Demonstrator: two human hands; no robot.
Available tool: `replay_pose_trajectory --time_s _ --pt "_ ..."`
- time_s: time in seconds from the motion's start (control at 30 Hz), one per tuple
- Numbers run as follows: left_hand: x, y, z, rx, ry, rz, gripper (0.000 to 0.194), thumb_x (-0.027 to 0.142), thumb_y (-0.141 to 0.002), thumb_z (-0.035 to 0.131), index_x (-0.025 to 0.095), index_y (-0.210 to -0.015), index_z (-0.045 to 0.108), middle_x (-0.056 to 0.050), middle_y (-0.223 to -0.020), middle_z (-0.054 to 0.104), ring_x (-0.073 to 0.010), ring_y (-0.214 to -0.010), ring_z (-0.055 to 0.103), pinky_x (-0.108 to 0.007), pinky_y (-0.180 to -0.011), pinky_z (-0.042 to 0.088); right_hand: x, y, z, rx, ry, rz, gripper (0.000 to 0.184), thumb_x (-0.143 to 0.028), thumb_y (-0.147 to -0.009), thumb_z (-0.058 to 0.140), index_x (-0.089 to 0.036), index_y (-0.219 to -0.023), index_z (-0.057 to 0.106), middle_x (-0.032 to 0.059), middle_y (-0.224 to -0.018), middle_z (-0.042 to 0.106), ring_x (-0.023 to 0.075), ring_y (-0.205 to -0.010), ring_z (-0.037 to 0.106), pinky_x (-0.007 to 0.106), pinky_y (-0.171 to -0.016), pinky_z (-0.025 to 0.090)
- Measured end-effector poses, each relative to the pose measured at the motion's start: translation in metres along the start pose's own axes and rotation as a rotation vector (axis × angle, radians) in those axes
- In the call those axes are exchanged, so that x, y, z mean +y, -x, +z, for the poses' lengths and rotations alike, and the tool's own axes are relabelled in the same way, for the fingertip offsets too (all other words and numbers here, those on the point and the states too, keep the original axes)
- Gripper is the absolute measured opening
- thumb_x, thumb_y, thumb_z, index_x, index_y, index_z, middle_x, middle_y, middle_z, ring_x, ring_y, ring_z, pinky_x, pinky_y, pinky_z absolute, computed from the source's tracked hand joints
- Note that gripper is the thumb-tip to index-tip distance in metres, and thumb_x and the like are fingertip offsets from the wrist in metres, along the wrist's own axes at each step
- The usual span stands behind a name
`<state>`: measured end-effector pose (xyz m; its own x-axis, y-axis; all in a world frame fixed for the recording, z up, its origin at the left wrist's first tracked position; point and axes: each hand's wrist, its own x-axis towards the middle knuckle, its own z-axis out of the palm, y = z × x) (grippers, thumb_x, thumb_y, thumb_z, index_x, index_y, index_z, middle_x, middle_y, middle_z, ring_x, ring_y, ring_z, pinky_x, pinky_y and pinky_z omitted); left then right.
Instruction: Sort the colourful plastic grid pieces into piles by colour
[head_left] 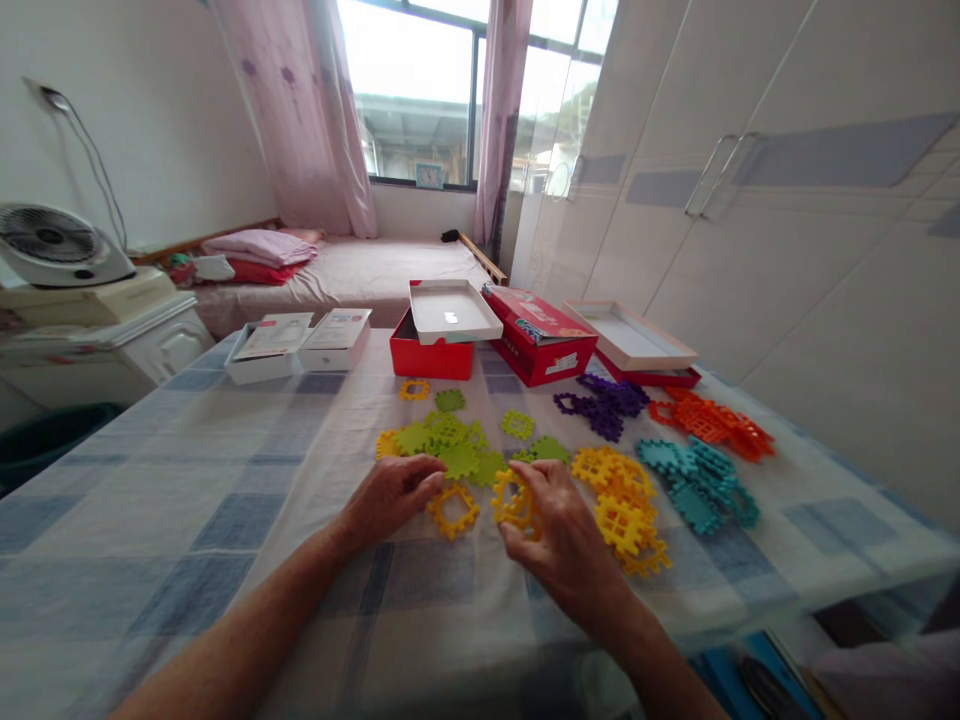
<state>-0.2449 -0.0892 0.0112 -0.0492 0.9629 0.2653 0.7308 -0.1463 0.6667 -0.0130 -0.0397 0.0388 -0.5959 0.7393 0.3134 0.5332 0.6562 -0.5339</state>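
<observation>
My right hand (559,525) pinches a yellow interlocking plastic piece (514,500) between thumb and fingers, held over the table. My left hand (390,500) rests at the near left edge of a pile of lime-green pieces (446,435), its thumb and fingers slightly apart with nothing seen between them. Close to its fingertips lies a yellow square frame piece (454,512). Beside my right hand is a heap of yellow pieces (622,505). Some green pieces are partly covered by my hands.
Purple pieces (604,403), orange-red pieces (716,425) and teal pieces (701,485) lie in heaps to the right. Along the far side stand a white box (337,340), an open red box (431,358) with a tilted lid (454,312), and another red box (540,335).
</observation>
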Motion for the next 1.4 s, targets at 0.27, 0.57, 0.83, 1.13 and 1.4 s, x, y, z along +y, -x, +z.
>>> replay_pose_trajectory --time_s 0.27,0.57,0.83,1.13,1.4 --pt "-0.002 -0.001 0.001 -0.017 -0.029 0.004 0.028 0.032 -0.086 0.044 0.016 -0.087 0.067 0.000 -0.066 0.067 -0.0075 -0.050 0.054 -0.017 -0.053 0.043 0.055 0.003 -0.039 0.024 0.517 0.047 0.047 -0.024 -0.077 0.054 -0.016 -0.123 0.052 0.0112 -0.114 0.055 0.0272 -0.107 0.050 0.041 -0.093 0.040" --pt "-0.003 0.000 0.001 -0.031 -0.027 -0.027 0.029 0.032 -0.087 0.044 0.015 -0.089 0.067 -0.001 -0.067 0.067 -0.0080 -0.052 0.055 -0.017 -0.054 0.043 0.036 -0.011 -0.022 0.025 0.645 0.094 0.043 -0.035 -0.084 0.052 -0.013 -0.122 0.054 0.0167 -0.122 0.056 0.0323 -0.121 0.041 0.048 -0.096 0.029" --pt "-0.003 -0.001 0.003 -0.033 -0.017 0.007 0.029 0.033 -0.087 0.043 0.015 -0.089 0.067 0.000 -0.067 0.067 -0.0083 -0.052 0.055 -0.017 -0.054 0.043 0.035 -0.052 0.004 -0.194 0.620 0.089 0.024 -0.024 -0.084 0.052 -0.017 -0.105 0.062 0.0117 -0.103 0.066 0.0258 -0.103 0.055 0.038 -0.087 0.035" --pt "-0.001 -0.002 0.001 -0.030 -0.022 0.009 0.030 0.032 -0.087 0.043 0.015 -0.088 0.067 0.000 -0.065 0.064 -0.0084 -0.053 0.055 -0.017 -0.054 0.041 0.043 -0.056 -0.010 -0.201 0.682 0.176 0.045 -0.047 -0.081 0.057 -0.013 -0.111 0.059 0.0171 -0.101 0.066 0.0325 -0.105 0.054 0.043 -0.087 0.035" --pt "-0.002 -0.002 0.004 -0.033 -0.018 -0.001 0.029 0.034 -0.086 0.044 0.016 -0.085 0.067 0.002 -0.058 0.060 -0.0083 -0.050 0.052 -0.017 -0.050 0.039 0.048 -0.068 -0.008 -0.286 0.362 0.085 0.044 -0.027 -0.081 0.058 -0.014 -0.122 0.054 0.0160 -0.129 0.054 0.0221 -0.117 0.052 0.032 -0.094 0.038"
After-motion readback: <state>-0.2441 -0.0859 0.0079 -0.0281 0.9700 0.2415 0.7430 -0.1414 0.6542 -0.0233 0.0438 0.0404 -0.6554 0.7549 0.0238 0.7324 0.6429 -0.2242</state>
